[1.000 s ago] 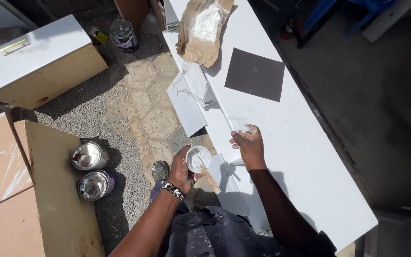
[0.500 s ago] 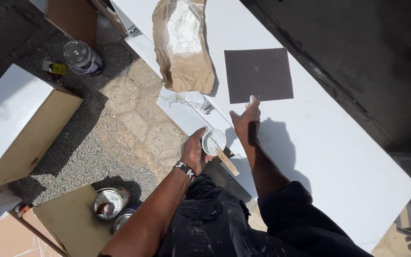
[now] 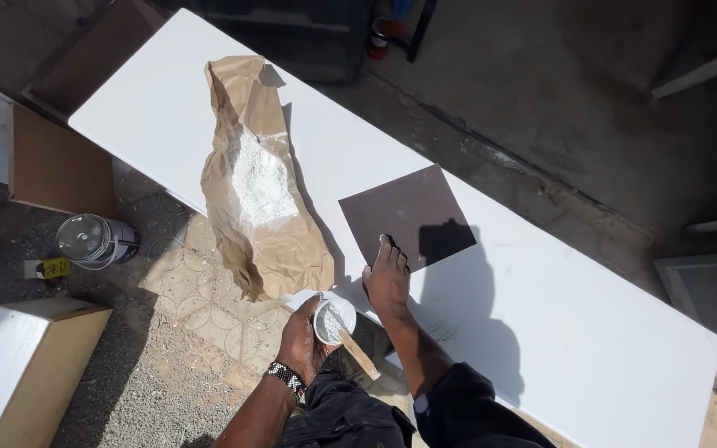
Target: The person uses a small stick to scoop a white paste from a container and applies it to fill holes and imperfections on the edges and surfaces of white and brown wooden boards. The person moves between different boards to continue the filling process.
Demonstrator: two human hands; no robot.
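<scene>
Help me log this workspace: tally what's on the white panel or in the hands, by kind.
Brown paper bag of white powder: 1
Dark square sheet: 1
Small white cup in left hand: 1
Wooden stick: 1
Total: 4

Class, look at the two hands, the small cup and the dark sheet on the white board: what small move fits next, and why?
Probably pick up the dark sheet: the right hand lies flat with its fingertips on the sheet's near edge, not yet gripping it. The left hand holds the small cup of white paste, a wooden stick resting in it.
</scene>
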